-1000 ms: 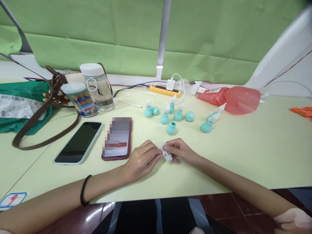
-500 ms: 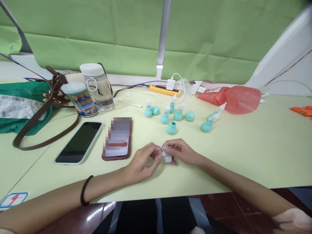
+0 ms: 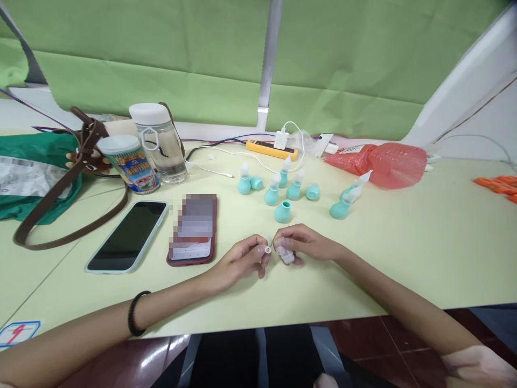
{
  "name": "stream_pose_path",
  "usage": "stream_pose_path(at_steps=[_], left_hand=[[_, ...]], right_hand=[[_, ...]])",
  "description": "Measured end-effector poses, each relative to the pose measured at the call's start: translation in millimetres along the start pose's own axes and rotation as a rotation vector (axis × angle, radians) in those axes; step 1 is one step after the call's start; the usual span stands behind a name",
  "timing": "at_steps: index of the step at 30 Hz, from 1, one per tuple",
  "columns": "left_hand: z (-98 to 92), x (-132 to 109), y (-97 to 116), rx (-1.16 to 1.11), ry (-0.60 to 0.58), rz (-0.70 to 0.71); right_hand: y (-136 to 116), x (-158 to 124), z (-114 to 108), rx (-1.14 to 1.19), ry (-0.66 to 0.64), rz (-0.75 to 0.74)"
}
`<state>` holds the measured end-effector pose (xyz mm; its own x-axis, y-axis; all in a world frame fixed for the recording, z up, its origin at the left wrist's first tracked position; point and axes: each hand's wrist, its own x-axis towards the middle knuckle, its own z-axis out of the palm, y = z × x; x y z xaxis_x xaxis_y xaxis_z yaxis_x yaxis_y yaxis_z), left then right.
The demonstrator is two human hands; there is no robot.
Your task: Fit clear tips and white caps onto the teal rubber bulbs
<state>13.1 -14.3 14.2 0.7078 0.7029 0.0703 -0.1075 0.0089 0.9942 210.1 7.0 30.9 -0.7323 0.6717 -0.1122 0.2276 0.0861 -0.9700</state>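
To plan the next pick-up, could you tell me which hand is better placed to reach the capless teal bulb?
Probably the right hand: it lies just short of the capless teal bulb, nearer than the left hand. Both are occupied: right pinches a clear nozzle, left a small clear ring.

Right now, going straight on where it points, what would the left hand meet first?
Likely the small translucent plastic piece in the right hand, just past the tiny white ring the left hand holds.
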Motion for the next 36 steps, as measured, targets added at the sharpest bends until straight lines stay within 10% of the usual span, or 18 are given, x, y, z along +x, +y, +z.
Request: stream_pose_path(at_steps=[6, 10, 36], left_hand=[[-6.2, -0.2, -10.5, 1.189, 0.233, 0.455], [-9.9, 4.6, -19.7, 1.595, 0.240, 0.360], [-10.8, 5.8, -18.2, 1.567, 0.190, 0.301]], right_hand=[[3.0, 0.1, 5.1, -0.524, 0.489, -0.242], [9.1, 3.0, 8.6, -0.781, 0.674, -0.320], [24.3, 8.2, 8.3, -0.955, 0.655, -0.278]])
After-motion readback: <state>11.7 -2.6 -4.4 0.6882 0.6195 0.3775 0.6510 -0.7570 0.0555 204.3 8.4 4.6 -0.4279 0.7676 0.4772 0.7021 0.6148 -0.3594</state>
